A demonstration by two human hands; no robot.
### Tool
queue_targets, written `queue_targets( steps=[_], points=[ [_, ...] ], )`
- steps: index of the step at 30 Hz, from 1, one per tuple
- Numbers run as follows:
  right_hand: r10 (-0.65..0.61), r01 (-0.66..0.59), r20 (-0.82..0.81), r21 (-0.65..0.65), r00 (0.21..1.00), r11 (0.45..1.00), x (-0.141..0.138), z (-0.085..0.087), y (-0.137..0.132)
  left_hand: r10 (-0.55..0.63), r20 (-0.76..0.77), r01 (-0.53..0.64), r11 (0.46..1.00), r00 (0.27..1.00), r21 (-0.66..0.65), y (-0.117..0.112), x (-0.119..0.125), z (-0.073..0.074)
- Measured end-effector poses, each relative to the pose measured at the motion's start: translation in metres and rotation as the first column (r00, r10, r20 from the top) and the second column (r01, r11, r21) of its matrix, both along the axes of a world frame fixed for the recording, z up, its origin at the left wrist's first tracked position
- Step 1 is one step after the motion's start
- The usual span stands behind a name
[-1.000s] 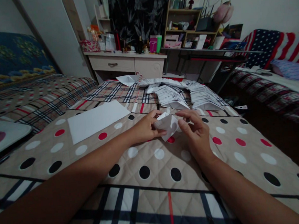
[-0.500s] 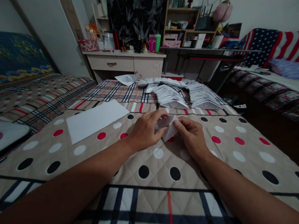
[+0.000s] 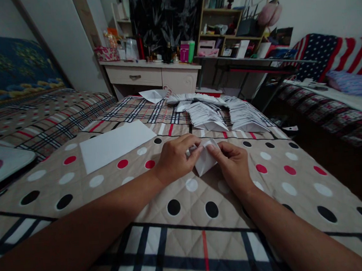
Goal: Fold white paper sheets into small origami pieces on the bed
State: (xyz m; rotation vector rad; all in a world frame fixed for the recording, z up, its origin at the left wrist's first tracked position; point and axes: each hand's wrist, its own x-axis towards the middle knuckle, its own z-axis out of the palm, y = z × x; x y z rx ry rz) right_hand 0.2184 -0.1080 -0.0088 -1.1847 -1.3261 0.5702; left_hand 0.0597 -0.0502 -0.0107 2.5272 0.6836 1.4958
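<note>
Between my two hands, just above the dotted bedspread (image 3: 186,202), is a small folded piece of white paper (image 3: 205,162). My left hand (image 3: 180,155) pinches its left edge between thumb and fingers. On the other side, my right hand (image 3: 231,158) grips the paper with the thumb pressed on its face and the fingers behind, partly hidden. A flat sheet of white paper (image 3: 117,145) lies to the left of my left hand. Beyond my hands rest rows of folded paper pieces (image 3: 207,116), packed tightly together, with a second row (image 3: 246,114) to their right.
A loose folded paper (image 3: 153,96) lies at the bed's far end. Behind stands a white dresser (image 3: 148,74) crowded with bottles and boxes. A shelf unit (image 3: 223,36) is at the back right. At the left edge sits a white object with a purple patch (image 3: 8,166).
My left thumb and fingers have closed together on the paper's edge. The folded paper has turned, showing more of its flat face, and its lower tip sits slightly lower.
</note>
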Motion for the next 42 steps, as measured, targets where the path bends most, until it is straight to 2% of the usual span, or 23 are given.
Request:
queue_targets(
  steps=[6, 11, 17, 20, 22, 26, 33, 36, 38, 40, 42],
  points=[
    [-0.04, 0.041, 0.039, -0.034, 0.998, 0.999, -0.001, -0.002, 0.001, -0.051, 0.065, 0.051, 0.999, 0.997, 0.002, -0.001, -0.001, 0.002],
    [-0.065, 0.067, 0.041, -0.046, 0.997, 0.997, -0.001, -0.006, 0.003, -0.052, -0.009, 0.052, 0.998, 0.999, 0.044, -0.004, -0.003, 0.002],
    [-0.028, 0.028, -0.004, 0.034, 1.0, 0.999, 0.001, -0.007, 0.003, -0.078, -0.073, 0.079, 0.997, 0.994, 0.014, -0.005, -0.002, 0.002],
    [-0.004, 0.004, 0.019, 0.026, 1.0, 1.0, 0.002, -0.007, 0.001, -0.103, -0.03, 0.101, 0.992, 0.994, -0.074, -0.003, 0.0, 0.0],
    [-0.01, 0.009, 0.017, 0.028, 1.0, 1.0, 0.002, -0.007, -0.001, -0.087, 0.019, 0.089, 0.977, 0.996, -0.193, -0.002, 0.002, -0.002],
    [-0.006, 0.003, 0.058, 0.053, 0.998, 0.999, 0.001, -0.006, -0.002, -0.052, 0.119, 0.099, 0.896, 0.991, -0.432, 0.001, 0.004, -0.003],
    [-0.04, 0.033, 0.146, 0.05, 0.989, 0.998, 0.001, -0.002, -0.005, -0.094, 0.016, 0.088, 0.847, 0.995, -0.524, -0.001, 0.005, 0.001],
    [-0.086, 0.078, 0.081, 0.092, 0.993, 0.993, 0.001, -0.001, -0.005, -0.137, 0.034, 0.134, 0.847, 0.99, -0.514, -0.001, 0.005, 0.002],
    [-0.129, 0.126, 0.008, 0.16, 0.992, 0.979, 0.001, -0.002, -0.003, -0.154, 0.091, 0.179, 0.868, 0.984, -0.463, 0.001, 0.005, 0.001],
    [-0.178, 0.186, -0.06, 0.178, 0.982, 0.966, 0.003, -0.003, 0.0, -0.149, 0.151, 0.194, 0.914, 0.977, -0.356, 0.004, 0.003, 0.002],
    [-0.185, 0.199, -0.136, 0.101, 0.973, 0.975, 0.006, -0.005, 0.003, -0.159, 0.144, 0.187, 0.96, 0.977, -0.208, 0.007, 0.0, 0.002]
  ],
)
